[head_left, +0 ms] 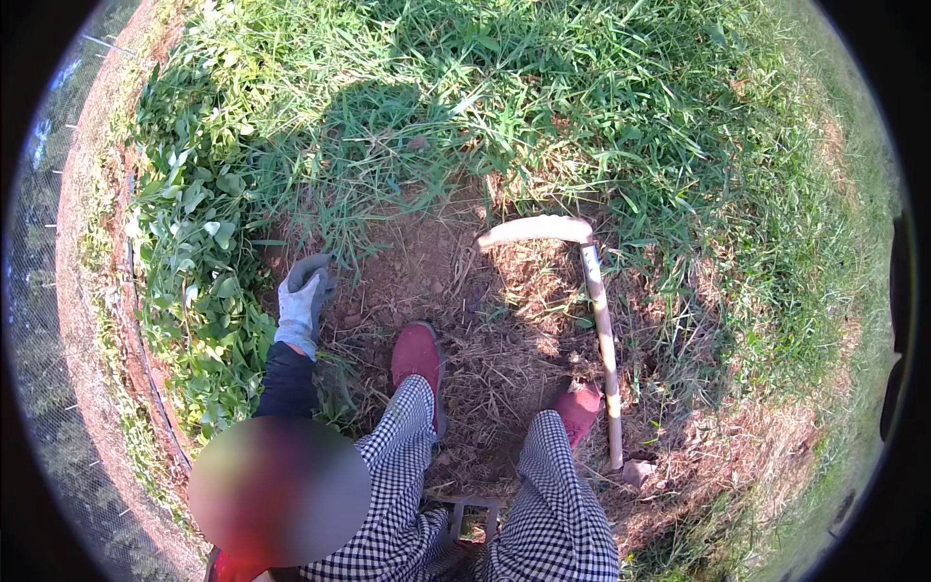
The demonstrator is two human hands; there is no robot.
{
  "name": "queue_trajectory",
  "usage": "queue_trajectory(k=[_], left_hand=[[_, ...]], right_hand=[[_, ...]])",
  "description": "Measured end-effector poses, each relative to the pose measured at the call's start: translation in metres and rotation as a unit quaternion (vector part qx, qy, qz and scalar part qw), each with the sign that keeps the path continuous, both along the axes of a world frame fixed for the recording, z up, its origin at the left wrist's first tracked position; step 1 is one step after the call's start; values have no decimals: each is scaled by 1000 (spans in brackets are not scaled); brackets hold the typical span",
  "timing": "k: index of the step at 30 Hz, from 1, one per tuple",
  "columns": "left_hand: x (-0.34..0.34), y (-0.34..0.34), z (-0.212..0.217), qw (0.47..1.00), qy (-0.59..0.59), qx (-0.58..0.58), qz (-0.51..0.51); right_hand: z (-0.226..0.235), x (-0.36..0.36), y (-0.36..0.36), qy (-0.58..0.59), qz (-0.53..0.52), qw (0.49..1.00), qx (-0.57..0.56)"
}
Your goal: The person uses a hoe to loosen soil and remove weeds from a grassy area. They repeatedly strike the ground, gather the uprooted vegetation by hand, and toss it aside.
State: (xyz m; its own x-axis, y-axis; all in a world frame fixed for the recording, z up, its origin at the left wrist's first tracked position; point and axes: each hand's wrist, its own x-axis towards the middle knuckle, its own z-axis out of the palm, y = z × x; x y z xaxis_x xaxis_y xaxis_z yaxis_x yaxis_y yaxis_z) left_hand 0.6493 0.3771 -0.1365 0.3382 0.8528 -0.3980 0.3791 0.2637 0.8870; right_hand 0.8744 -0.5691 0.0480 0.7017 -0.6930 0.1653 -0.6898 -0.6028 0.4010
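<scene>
My left hand (305,299), in a grey and white work glove below a dark sleeve, is at the left edge of the bare soil. Its fingers are curled closed against the tips of the green grass (354,238); what they hold, if anything, is hidden. A sickle (603,335) lies on the ground to the right, nobody's hand on it. Its curved blade points left, and its long wooden handle runs down past my right shoe. My right hand is out of view.
My red shoes (417,357) stand apart on soil strewn with dry grass (499,364). Broad-leaved green plants (208,233) grow along the left, with a dark hose (145,359) and netting (58,388) beyond. A grey frame (475,504) shows between my legs. A blurred patch covers the lower left.
</scene>
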Motion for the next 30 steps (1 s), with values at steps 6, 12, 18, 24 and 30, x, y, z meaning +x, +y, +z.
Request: queue_trajectory(k=[6,12,18,24,30], left_hand=[[-37,-23,-11,853,404,186,-273],[-54,-55,6,593,705,88,-379],[-109,-50,-13,707,657,82,-247],[-164,-53,-6,754,618,117,-188],[-167,-40,6,885,408,118,-189]], right_hand=[[-152,-4,195,37,200,863,462],[-222,0,397,141,431,737,502],[-291,0,389,240,306,702,597],[-281,0,383,204,410,637,621],[-235,-2,405,235,54,562,792]])
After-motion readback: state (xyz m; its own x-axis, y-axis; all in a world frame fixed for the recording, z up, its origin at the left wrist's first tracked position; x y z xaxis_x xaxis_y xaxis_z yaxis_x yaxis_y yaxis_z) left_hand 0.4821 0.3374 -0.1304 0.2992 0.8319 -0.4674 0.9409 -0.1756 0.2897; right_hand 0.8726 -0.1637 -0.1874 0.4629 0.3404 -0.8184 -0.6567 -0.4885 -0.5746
